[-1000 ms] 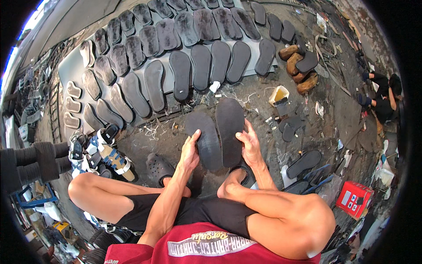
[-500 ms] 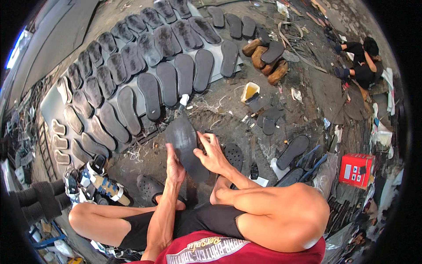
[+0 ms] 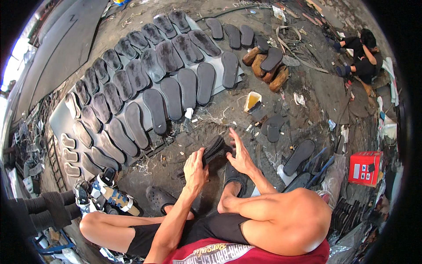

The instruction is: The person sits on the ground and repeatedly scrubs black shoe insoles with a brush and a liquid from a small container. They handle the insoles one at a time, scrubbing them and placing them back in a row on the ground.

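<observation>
A dark shoe sole (image 3: 212,150) is held up over the ground in front of my feet, its ribbed edge or underside showing. My left hand (image 3: 196,170) is closed around its near left part, and the fingers partly cover it. Beside the sole's right end is my right hand (image 3: 241,157), fingers stretched out and apart; its thumb is close to the sole, and I cannot tell whether it touches. Dark perforated clogs (image 3: 159,199) are on my feet below the hands.
Rows of dark soles (image 3: 154,111) lie on a grey sheet (image 3: 219,66) ahead. Brown wooden blocks (image 3: 278,79) and a tub of yellow stuff (image 3: 252,102) are beyond, to the right. Strapped sandals (image 3: 115,199) sit left, a red box (image 3: 365,168) right. Another person (image 3: 361,57) sits far right.
The sole has turned from its smooth broad face to a ribbed, narrower view. My left hand has moved right and up along it; my right hand has shifted right with fingers spreading.
</observation>
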Motion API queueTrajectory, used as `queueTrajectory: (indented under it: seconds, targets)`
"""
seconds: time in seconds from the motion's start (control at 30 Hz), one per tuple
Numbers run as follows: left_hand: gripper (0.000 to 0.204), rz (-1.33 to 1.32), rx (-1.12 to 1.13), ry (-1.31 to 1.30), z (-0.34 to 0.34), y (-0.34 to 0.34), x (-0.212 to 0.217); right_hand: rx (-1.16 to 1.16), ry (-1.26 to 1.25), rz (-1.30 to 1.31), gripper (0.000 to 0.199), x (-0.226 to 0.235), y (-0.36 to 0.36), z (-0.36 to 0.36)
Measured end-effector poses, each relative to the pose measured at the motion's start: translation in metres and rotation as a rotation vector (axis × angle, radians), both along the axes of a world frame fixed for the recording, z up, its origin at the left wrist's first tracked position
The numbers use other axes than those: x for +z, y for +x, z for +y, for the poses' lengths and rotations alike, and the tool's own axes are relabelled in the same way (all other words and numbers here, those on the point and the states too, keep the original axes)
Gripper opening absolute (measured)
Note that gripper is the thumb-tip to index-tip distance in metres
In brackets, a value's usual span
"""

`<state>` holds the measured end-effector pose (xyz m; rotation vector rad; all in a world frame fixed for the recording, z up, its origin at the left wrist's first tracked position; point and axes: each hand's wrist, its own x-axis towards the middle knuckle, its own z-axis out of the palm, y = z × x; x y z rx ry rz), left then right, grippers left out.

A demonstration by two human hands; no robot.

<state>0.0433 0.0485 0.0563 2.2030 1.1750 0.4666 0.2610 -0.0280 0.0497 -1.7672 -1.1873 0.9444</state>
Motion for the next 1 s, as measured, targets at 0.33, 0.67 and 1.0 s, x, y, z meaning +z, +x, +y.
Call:
queueTrajectory:
  seconds: [0.33, 0.67, 1.0]
  targets:
    - [0.063, -0.262, -0.019, -0.137, 0.007, -0.015, -0.01, 0.366, 0.308, -0.199, 0.069, 0.052, 0.003, 0.039]
    - [0.065, -0.516, 0.208, -0.427, -0.012, -0.004, -0.04, 0.484, 0.532, -0.594, 0.064, 0.1, -0.033, 0.046]
    - [0.074, 0.156, 0.158, 0.12, -0.021, -0.01, -0.011, 0.201, 0.165, -0.251, 0.055, 0.024, 0.015, 0.039]
